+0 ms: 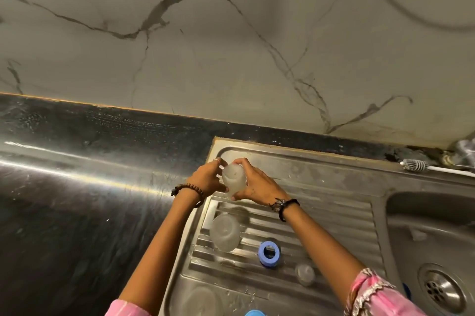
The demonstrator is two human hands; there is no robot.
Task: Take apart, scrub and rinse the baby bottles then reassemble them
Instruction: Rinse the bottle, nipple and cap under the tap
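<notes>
Both hands, left hand point(205, 179) and right hand point(257, 184), grip a clear bottle point(233, 179) over the far drainboard point(321, 212). Another bottle point(225, 232), blue ring point(268, 254) and teat point(304, 274) lie separate nearby, so reassembly seems pending.

The bottle point(233, 179) looks like frosted, cloudy plastic, same as the one point(225, 232) lying on the drainboard point(321, 215), which is ribbed stainless steel, dull and scuffed. Blue ring point(268, 254) is smooth matt plastic. Countertop point(77, 212) is glossy black stone, wall point(231, 45) veined marble-look tile.
</notes>
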